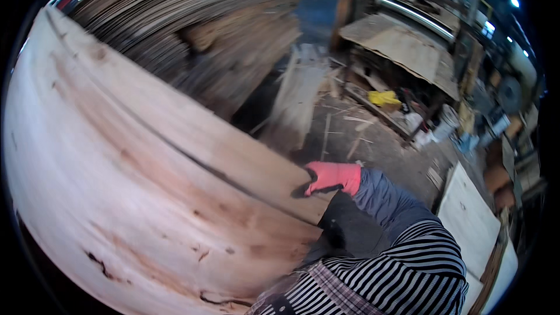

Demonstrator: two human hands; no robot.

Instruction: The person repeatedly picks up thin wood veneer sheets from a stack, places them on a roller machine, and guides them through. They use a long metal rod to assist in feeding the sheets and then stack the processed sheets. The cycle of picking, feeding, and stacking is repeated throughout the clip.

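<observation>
A large pale veneer sheet (146, 186) occupies the left and centre of the view, extending to the person's torso. Its surface shows reddish-brown streaks, small knots and dark cracks toward the lower edge. A long dark line runs nearly its full length; whether this is a split or the edge of an overlapping piece cannot be determined.

Beyond the veneer sheet lies a large stack (175, 11) of thin wooden sheets, partly blurred. The grey floor (338, 140) carries loose wood scraps. At its far side stands a machine with a wooden tabletop (402, 46); a shiny metal roller (417, 18) runs along the tabletop's far edge. By the floor's right edge rest several off-white panels (469, 221). A narrow pale board (300, 90) lies between the stack and the floor's scraps.

The right arm wears a striped sleeve (426, 256) with a grey over-sleeve (385, 201). Of the hands, the right hand (325, 178), in a pink and black glove, is closed on the veneer sheet's edge near its right end. The left hand is out of sight; its state cannot be told.

A crumpled yellow item (384, 98) lies below the tabletop.
</observation>
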